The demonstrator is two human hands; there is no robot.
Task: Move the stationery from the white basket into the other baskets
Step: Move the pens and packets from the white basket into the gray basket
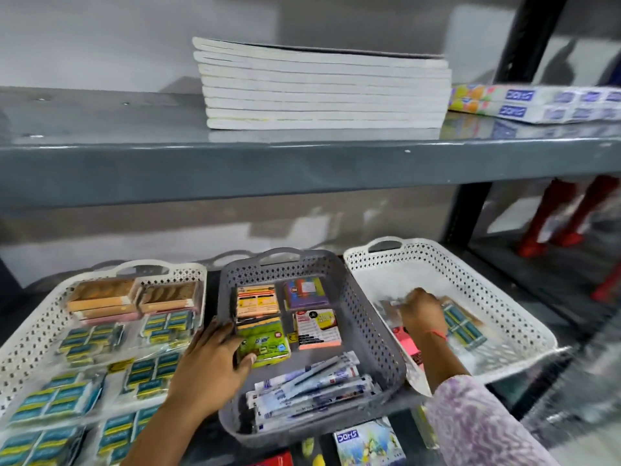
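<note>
The person stood at a grey shelf unit with three baskets side by side on the lower shelf. The left hand (215, 361) reached in from below with its forearm angled up and to the right, palm down over the near-left wall of the grey basket (376, 334); its fingers lay spread and slack, the thumb touching a green sticky-note pack (268, 344) without gripping it. The right arm, in a mauve patterned sleeve (484, 422), crossed over the near rim of the white basket (504, 297) on the right, wrist bent down and a red thread (438, 333) around it. The right hand (421, 312) was blurred; its fingers curled down among the items there, but I could not tell whether they had closed on anything. Just beside it lay a pack of teal erasers (465, 326) and, nearer the wall by the grey basket, a pink pad (408, 339). The cream basket (30, 331) on the left held more eraser packs. Pens in wrappers (312, 388) filled the grey basket's near end.
</note>
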